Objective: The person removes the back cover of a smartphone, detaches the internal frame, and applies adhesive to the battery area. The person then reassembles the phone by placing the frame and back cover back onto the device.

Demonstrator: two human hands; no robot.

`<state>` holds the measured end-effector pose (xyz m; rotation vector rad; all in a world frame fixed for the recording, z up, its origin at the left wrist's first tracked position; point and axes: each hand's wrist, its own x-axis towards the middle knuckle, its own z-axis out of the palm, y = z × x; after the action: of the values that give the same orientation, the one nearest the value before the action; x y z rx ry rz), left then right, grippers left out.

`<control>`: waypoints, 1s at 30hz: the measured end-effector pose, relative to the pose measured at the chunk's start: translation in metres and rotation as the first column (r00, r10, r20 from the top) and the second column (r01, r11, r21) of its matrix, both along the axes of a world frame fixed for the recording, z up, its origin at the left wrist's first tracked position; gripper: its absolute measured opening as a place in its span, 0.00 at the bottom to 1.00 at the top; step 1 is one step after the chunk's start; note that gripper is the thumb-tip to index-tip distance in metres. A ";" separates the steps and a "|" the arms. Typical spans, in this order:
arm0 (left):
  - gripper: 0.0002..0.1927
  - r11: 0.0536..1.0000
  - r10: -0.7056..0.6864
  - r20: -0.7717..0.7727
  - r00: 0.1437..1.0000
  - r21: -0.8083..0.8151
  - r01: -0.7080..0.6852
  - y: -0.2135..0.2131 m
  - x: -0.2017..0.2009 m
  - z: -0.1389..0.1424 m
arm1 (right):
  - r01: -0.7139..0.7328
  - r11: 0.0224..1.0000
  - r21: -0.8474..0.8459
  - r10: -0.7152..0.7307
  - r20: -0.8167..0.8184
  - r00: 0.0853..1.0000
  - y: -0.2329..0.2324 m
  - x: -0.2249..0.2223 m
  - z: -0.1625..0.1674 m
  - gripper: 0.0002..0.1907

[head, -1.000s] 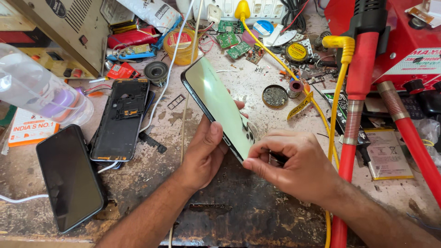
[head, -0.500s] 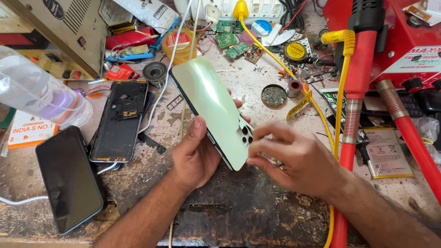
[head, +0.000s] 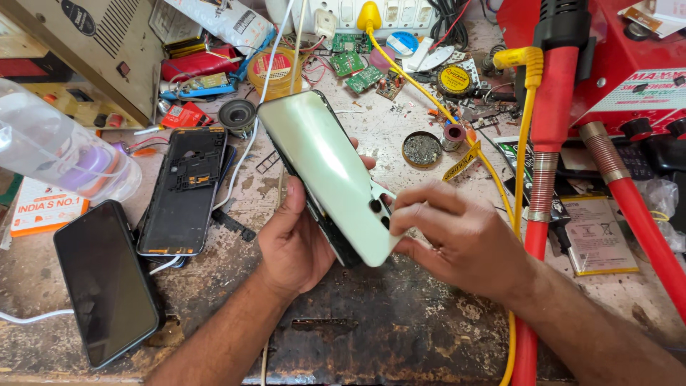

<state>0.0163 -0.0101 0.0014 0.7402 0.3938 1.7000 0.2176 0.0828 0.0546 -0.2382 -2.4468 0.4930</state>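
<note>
A pale green smartphone point(head: 325, 168) is held tilted above the workbench, its glossy back cover facing up and its camera holes near the lower right corner. My left hand point(head: 294, 239) grips the phone from below along its dark left edge. My right hand point(head: 457, 239) pinches the lower corner of the green back cover next to the camera holes. A dark gap shows between the cover and the phone body at that end.
An opened black phone body point(head: 184, 189) and a black phone point(head: 106, 282) lie at left, beside a clear plastic bottle point(head: 57, 150). A red hose point(head: 543, 179) with a yellow cable runs down the right. Circuit boards, a round tin point(head: 421, 149) and a flat battery point(head: 597, 236) clutter the back.
The phone has been turned over from its edge toward the camera, so the green back now faces up. My right hand has moved onto its lower corner.
</note>
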 end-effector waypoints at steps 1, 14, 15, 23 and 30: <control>0.36 1.000 -0.013 0.001 1.000 0.012 0.013 0.000 0.000 0.000 | 0.019 0.997 -0.070 -0.019 0.009 1.000 0.002 0.000 0.000 0.12; 0.31 0.993 0.089 -0.019 0.996 -0.078 -0.091 0.006 -0.002 -0.004 | 0.100 0.984 -0.148 -0.101 -0.002 0.995 0.002 -0.003 0.004 0.14; 0.30 0.992 0.108 -0.028 0.994 -0.068 -0.109 0.007 -0.001 -0.005 | 0.099 0.981 -0.164 -0.103 -0.014 0.995 0.002 -0.002 0.006 0.16; 0.28 0.951 0.236 -0.416 0.878 -0.088 -0.297 0.008 0.020 -0.016 | 0.182 0.965 -0.190 -0.196 -0.054 0.979 -0.017 -0.007 0.011 0.28; 0.16 0.939 0.143 -0.643 0.753 -0.151 -0.308 -0.002 0.019 -0.034 | 0.385 0.921 -0.064 -0.386 -0.012 0.922 -0.006 -0.001 0.008 0.05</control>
<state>0.0352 -0.0123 -0.0326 1.0980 1.1901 1.5448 0.2169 0.0773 0.0622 -0.7199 -2.2818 0.3912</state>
